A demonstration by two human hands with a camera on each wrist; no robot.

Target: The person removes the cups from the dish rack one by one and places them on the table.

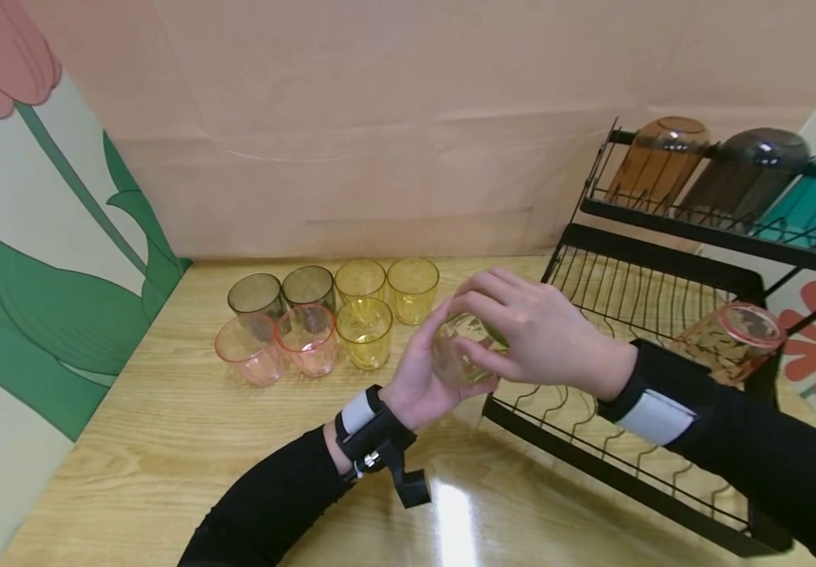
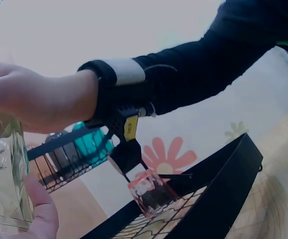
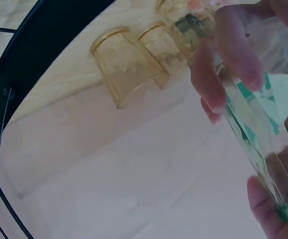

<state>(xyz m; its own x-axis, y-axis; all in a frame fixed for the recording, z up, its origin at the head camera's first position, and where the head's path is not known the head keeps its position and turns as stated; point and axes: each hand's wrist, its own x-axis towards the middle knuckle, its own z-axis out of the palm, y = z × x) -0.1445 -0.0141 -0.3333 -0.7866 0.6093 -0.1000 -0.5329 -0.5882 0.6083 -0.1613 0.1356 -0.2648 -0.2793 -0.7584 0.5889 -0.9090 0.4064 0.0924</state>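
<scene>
A clear, faintly green-tinted glass (image 1: 456,353) is between my two hands, above the table beside the rack's left end. My left hand (image 1: 424,379) grips it from the left, with the thumb along its near side. My right hand (image 1: 537,332) reaches over it from the right, fingers curled round the other end. In the right wrist view the faceted wall of the glass (image 3: 251,119) shows between the fingers of both hands. Part of the glass (image 2: 7,172) also appears at the left edge of the left wrist view, fingers overlapping it.
Left of my hands stand three yellow glasses (image 1: 365,335), two pink glasses (image 1: 309,342) and two olive glasses (image 1: 255,294). The black two-tier wire rack (image 1: 621,492) fills the right side. Its upper tier carries brown (image 1: 659,165), grey (image 1: 748,173) and teal (image 1: 815,197) glasses; a pink-rimmed glass (image 1: 730,339) leans below.
</scene>
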